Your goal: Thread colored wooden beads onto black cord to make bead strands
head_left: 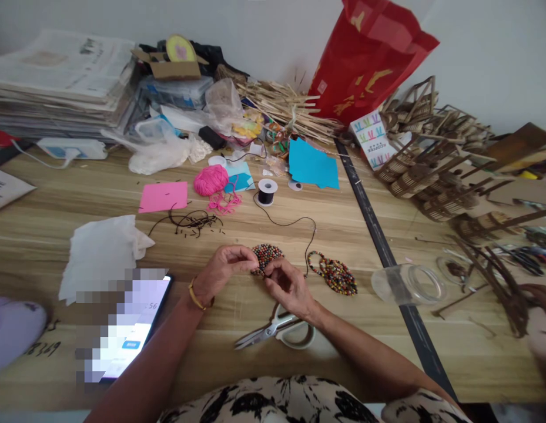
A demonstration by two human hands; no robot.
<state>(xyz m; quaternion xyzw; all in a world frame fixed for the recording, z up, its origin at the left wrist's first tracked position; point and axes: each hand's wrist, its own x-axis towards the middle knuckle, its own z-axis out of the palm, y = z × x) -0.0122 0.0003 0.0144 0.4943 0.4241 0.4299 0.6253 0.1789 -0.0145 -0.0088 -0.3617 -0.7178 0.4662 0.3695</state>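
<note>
My left hand (228, 267) is closed, thumb and fingertips together, at the left edge of a coiled string of multicoloured beads (267, 252). My right hand (290, 286) is closed in a pinch at the front of the same beads. What either pinch holds is too small to make out. From a white spool (268, 189) wound with black cord, a loose black cord (294, 223) curves down beside my right hand. A second bead string (337, 273) lies looped to the right. Scissors (277, 329) with pale handles rest below my hands.
A lit phone (136, 329), a white cloth (99, 249) and black cord scraps (193, 222) lie left. Pink yarn (211, 180) and blue sheets (312, 164) lie behind. A clear container (407, 284), woven baskets (440, 197) and another person's hand (541, 299) are right.
</note>
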